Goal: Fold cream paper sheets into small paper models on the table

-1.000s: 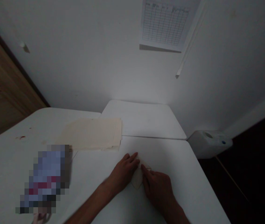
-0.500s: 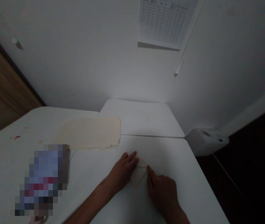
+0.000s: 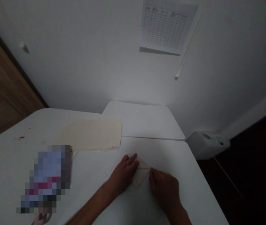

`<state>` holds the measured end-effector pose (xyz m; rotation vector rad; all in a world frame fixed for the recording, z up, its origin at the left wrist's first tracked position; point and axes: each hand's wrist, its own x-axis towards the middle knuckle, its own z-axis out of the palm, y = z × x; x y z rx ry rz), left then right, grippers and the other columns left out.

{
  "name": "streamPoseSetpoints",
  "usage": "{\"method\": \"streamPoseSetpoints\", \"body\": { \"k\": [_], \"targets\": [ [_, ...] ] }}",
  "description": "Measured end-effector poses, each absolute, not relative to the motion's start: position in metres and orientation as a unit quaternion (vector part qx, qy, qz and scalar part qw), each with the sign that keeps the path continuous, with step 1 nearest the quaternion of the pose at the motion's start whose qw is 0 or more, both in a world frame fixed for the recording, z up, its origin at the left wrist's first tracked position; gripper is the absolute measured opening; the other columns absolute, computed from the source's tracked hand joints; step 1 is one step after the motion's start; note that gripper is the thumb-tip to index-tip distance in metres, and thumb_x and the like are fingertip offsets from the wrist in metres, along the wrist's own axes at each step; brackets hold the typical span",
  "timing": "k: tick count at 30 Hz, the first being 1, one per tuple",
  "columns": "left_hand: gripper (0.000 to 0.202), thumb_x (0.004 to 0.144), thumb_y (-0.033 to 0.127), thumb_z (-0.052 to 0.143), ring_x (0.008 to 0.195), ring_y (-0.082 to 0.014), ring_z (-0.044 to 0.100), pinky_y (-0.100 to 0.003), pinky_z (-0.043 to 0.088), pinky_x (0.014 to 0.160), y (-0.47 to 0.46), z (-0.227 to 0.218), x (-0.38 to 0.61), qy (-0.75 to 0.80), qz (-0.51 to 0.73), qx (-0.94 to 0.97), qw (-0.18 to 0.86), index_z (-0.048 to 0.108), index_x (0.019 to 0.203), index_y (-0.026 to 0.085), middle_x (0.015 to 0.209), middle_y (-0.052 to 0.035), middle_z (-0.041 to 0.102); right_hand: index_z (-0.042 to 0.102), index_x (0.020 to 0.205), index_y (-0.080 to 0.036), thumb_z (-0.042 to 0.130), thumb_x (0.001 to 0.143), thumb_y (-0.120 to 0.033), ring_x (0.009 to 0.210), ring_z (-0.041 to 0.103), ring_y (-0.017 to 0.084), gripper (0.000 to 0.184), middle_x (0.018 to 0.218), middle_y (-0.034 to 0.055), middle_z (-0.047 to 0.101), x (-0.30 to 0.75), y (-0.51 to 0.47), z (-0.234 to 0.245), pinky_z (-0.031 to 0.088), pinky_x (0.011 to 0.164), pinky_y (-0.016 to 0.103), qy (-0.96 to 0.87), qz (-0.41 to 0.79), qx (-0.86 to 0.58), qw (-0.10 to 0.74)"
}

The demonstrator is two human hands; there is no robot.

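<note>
A small piece of cream folded paper (image 3: 140, 178) lies on the white table, diamond-shaped, with crease lines across it. My left hand (image 3: 125, 173) rests on its left side, fingers stretched out and pressing it down. At the paper's right corner, the thumb and forefinger of my right hand (image 3: 167, 189) are pinched together on the edge. The other right fingers are curled in. The left part of the paper is hidden under my left fingers.
A stack of cream sheets (image 3: 95, 134) lies behind and left of my hands. A blurred-out bluish item (image 3: 47, 175) is at the left. A printed chart (image 3: 164, 28) hangs on the wall. A white plastic container (image 3: 200, 147) stands beyond the table's right edge.
My right hand has shifted very slightly to the right, its fingertips now pinched at the paper's corner. My left hand stays on the paper. The view has tilted a little.
</note>
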<state>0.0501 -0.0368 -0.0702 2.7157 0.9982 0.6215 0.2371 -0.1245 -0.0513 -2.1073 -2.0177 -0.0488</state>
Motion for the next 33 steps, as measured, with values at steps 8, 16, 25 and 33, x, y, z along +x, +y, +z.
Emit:
{"method": "streamPoseSetpoints", "body": {
  "k": [8,16,25,33],
  "targets": [
    [0.021,0.088,0.011,0.050,0.101,-0.0250,0.054,-0.044,0.050,0.087,-0.034,-0.069,0.054,0.320,0.229,0.918,0.052,0.062,0.105,0.018,0.128,-0.0135,0.056,0.060,0.117,-0.024,0.050,0.091,-0.013,0.093,0.053,0.020,0.030,0.104,0.0062,0.061,0.241,-0.107,-0.044,0.042,0.084,0.030,-0.800,-0.021,-0.582,0.149],
    [0.037,0.083,0.009,0.054,0.107,-0.0273,0.050,-0.047,0.048,0.092,-0.044,-0.070,0.043,0.304,0.218,0.924,0.075,0.063,0.116,0.023,0.131,-0.0092,0.055,0.054,0.126,-0.032,0.054,0.086,-0.010,0.095,0.051,0.021,0.046,0.110,0.0052,0.058,0.241,-0.107,-0.048,0.038,0.085,0.033,-0.810,-0.012,-0.574,0.118],
    [0.029,0.084,0.012,0.054,0.111,-0.0273,0.048,-0.047,0.046,0.096,-0.049,-0.063,0.043,0.318,0.224,0.915,0.108,0.066,0.108,0.020,0.132,-0.0081,0.055,0.060,0.117,-0.030,0.054,0.088,-0.015,0.091,0.049,0.022,0.033,0.100,0.0060,0.056,0.237,-0.112,-0.042,0.035,0.081,0.035,-0.782,-0.001,-0.609,0.130],
    [0.026,0.086,0.013,0.052,0.109,-0.0272,0.048,-0.046,0.047,0.095,-0.050,-0.065,0.044,0.321,0.231,0.914,0.093,0.066,0.107,0.019,0.130,-0.0086,0.056,0.061,0.116,-0.029,0.055,0.086,-0.015,0.088,0.048,0.021,0.034,0.092,0.0055,0.054,0.251,-0.120,-0.048,0.035,0.079,0.034,-0.752,-0.014,-0.644,0.142]
  ]
}}
